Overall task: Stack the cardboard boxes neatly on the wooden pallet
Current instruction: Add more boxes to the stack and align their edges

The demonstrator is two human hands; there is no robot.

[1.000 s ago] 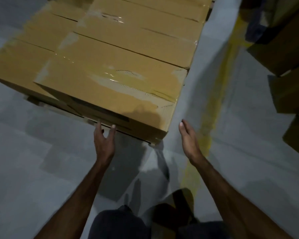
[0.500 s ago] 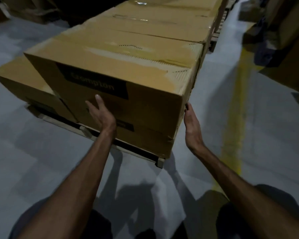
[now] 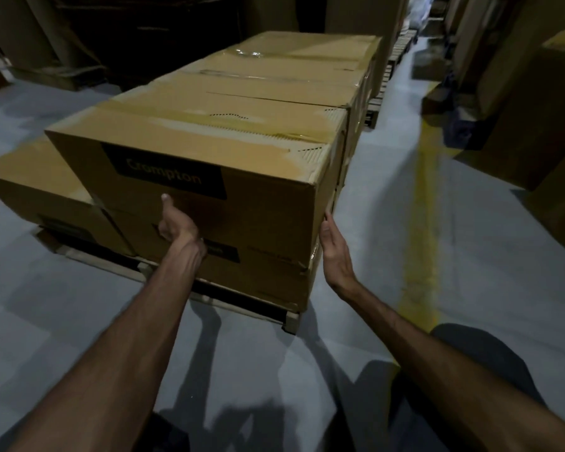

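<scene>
top box [image 3: 190,164]: seated on the lower box at the wooden pallet [image 3: 287,319] front corner.
left hand [image 3: 177,223]: flat on its front, raised from the bottom edge a second ago.
right hand [image 3: 335,249]: fingers straight, now pressed to the side corner.
meaning: box judged being squared up.

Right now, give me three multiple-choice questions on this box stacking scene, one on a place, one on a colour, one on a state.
1. Where is the left hand?
A. on the top box's front face
B. on the floor
C. on the pallet

2. What colour is the floor line?
A. red
B. yellow
C. white

3. How is the right hand?
A. clenched in a fist
B. gripping tape
C. flat, fingers straight, at the box's right corner

Answers: 1 A, the palm lies under the dark label. 2 B, the stripe is yellow on grey. 3 C, straight fingers meet the corner edge.
</scene>
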